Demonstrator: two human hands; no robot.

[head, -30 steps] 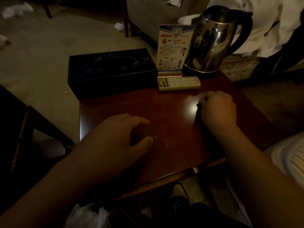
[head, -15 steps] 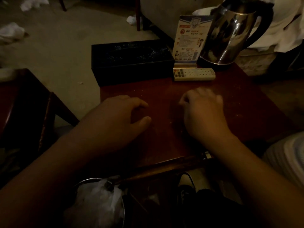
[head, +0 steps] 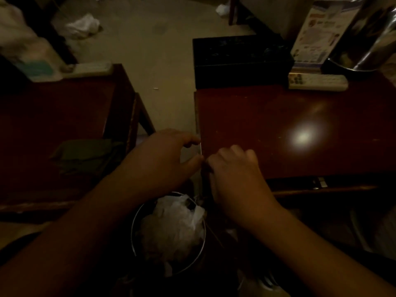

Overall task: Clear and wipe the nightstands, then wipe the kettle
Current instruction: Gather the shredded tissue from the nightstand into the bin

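At far left a dark red-brown wooden nightstand is standing in dim light, with a pale remote control lying along its back edge and a folded olive-green cloth lying near its front right corner. Crumpled white paper is lying on the beige floor beyond it. In the gap between the two pieces of furniture, a round metal-rimmed waste bin is sitting low, stuffed with crumpled white plastic and tissue.

Just above the bin, the left hand is hovering at the side edge of the second dark red-brown wooden nightstand, its fingers loosely curved and cupped with thumb and forefinger apart; whether anything is lying in the palm cannot be told. Just beside it, the right hand is resting on the near left corner of that top, fingers curled under, knuckles up; whether it is holding anything cannot be told.

Farther back on this nightstand a black rectangular box is sitting at the rear left, overhanging the edge. To its right a printed white-and-blue upright card is standing, a pale remote is lying in front of it, and the shiny stainless-steel kettle on its black base is standing at the rear right corner.
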